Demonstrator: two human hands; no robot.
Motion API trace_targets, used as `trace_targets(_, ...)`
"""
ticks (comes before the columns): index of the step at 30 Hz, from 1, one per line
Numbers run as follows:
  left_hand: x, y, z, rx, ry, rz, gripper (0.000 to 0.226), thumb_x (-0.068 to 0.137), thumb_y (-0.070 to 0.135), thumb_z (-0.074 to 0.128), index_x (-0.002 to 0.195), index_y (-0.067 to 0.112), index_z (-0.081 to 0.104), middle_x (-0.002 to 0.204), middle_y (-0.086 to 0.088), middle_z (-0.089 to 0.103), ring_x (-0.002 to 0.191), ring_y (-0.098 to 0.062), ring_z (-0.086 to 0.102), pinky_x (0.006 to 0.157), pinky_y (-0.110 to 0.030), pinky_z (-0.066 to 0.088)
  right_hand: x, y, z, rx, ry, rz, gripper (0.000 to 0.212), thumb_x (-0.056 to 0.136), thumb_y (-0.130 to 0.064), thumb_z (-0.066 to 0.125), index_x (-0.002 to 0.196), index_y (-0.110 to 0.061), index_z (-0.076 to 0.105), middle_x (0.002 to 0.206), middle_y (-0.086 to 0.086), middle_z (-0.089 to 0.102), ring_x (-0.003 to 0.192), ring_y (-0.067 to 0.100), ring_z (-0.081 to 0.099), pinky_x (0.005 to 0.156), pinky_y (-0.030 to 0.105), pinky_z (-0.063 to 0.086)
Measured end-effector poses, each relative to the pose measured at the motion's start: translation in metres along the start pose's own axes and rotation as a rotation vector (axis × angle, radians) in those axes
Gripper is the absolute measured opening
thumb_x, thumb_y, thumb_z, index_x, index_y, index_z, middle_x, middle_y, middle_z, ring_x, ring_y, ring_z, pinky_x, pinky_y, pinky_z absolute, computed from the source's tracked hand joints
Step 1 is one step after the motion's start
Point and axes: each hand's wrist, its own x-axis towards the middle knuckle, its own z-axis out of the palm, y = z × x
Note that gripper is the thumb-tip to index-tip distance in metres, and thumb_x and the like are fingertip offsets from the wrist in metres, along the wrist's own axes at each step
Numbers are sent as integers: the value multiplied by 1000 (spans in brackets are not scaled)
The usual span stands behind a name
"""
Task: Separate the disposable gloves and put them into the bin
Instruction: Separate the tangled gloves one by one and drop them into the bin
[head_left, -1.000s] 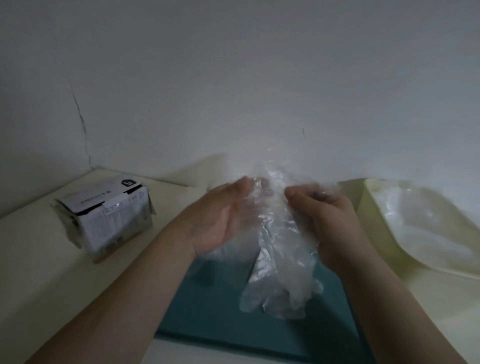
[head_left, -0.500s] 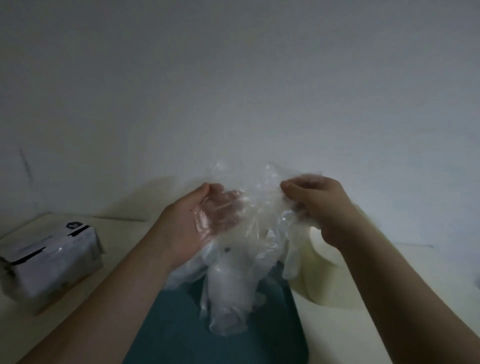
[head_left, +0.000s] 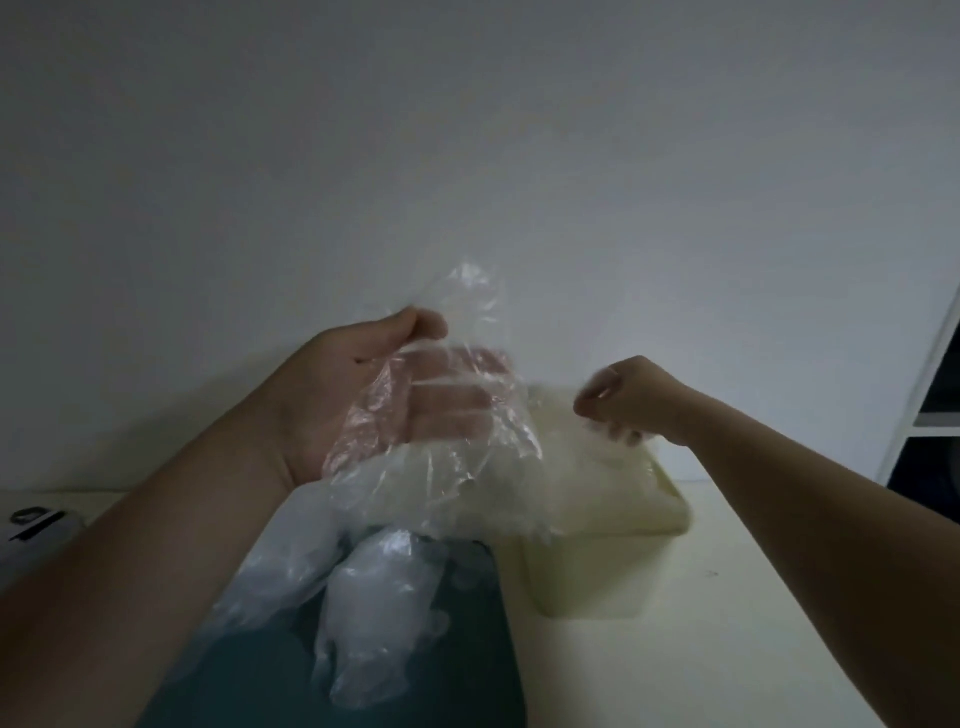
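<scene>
My left hand (head_left: 322, 400) is raised palm up and holds a bunch of clear disposable gloves (head_left: 384, 597), thumb pinching the top edge against the fingers. The bunch drapes over my fingers and hangs down above a teal mat (head_left: 467, 660). My right hand (head_left: 639, 400) hovers over the cream bin (head_left: 670, 504) to the right, its fingers curled and pinching a single thin glove (head_left: 610, 439) that is blurred below them. The bin's inside looks pale and filmy; its contents are hard to tell.
A printed cardboard box (head_left: 31, 525) peeks in at the left edge of the cream tabletop (head_left: 753, 597). A white wall stands close behind. A dark shelf unit with a white frame (head_left: 930, 405) is at the far right.
My right hand has pulled away from the bunch and moved right over the bin with one glove. My left hand has opened palm up, keeping the rest. The view has shifted right.
</scene>
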Motion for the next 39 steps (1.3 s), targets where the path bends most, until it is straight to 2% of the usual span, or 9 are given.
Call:
trace_targets(3, 20, 6, 14, 67, -50, 45, 22, 107, 27, 46, 97, 16, 63, 139, -28, 63, 125, -49, 63, 95, -57, 60, 9, 9, 5, -29, -40, 48, 15, 85, -15, 82, 95, -6, 76, 80, 15, 75, 55, 20, 65, 50, 32, 58)
trace_targets(6, 55, 0, 20, 142, -76, 10, 19, 109, 11, 46, 99, 11, 62, 110, -21, 75, 97, -37, 76, 83, -48, 64, 16, 14, 13, 45, -16, 90, 36, 80, -8, 86, 113, -8, 72, 96, 23, 74, 65, 27, 69, 64, 44, 65)
trace_targets(10, 115, -39, 18, 422, 257, -34, 15, 99, -4, 63, 95, 8, 72, 86, -11, 73, 66, -18, 71, 53, -28, 59, 15, 16, -8, 172, 145, 8, 53, 91, 2, 69, 142, -6, 57, 119, 16, 64, 84, 23, 63, 65, 23, 50)
trace_targets(13, 152, -70, 18, 534, 405, -69, 14, 90, -7, 72, 93, 8, 73, 81, -12, 70, 59, -16, 66, 45, -21, 51, 6, 27, -34, 169, 146, 3, 71, 82, -26, 87, 145, -22, 54, 125, 5, 60, 108, 21, 63, 84, 29, 50)
trace_targets(18, 196, -101, 20, 831, 461, -114, 16, 84, -9, 72, 83, 6, 67, 81, -16, 66, 62, -22, 65, 60, -29, 53, -21, 30, -57, 20, 259, -144, 34, 100, -22, 63, 134, -26, 64, 129, -5, 65, 122, 15, 61, 100, 28, 48)
trace_targets(22, 205, -112, 26, 1060, 441, -82, 26, 84, 4, 79, 108, 9, 73, 103, -14, 73, 93, -31, 72, 83, -38, 62, -46, 6, -49, -88, -63, -163, 28, 102, -42, 59, 126, -30, 69, 124, -18, 64, 125, 7, 57, 98, 21, 41)
trace_targets(25, 199, -113, 22, 986, 476, -38, 53, 78, 9, 89, 126, 16, 67, 120, -5, 69, 109, -25, 67, 95, -36, 57, -51, -4, -17, -414, -378, -60, 59, 103, -57, 50, 155, -32, 43, 153, -9, 49, 139, 18, 48, 110, 34, 37)
trace_targets(30, 169, -104, 7, 997, 540, 148, 45, 84, 14, 86, 123, 20, 67, 122, 2, 66, 111, -15, 63, 88, -27, 51, -31, 6, 43, -683, -543, 4, 79, 99, -72, 38, 164, -41, 6, 172, 4, 21, 155, 31, 27, 125, 45, 21)
trace_targets(39, 67, -95, -25, 1115, 457, 146, 8, 87, 21, 83, 93, 25, 78, 94, 10, 77, 88, -3, 72, 80, -21, 57, -25, 0, 74, -933, -655, 21, 71, 105, -62, 38, 163, -23, 30, 167, 4, 33, 151, 28, 35, 122, 44, 26)
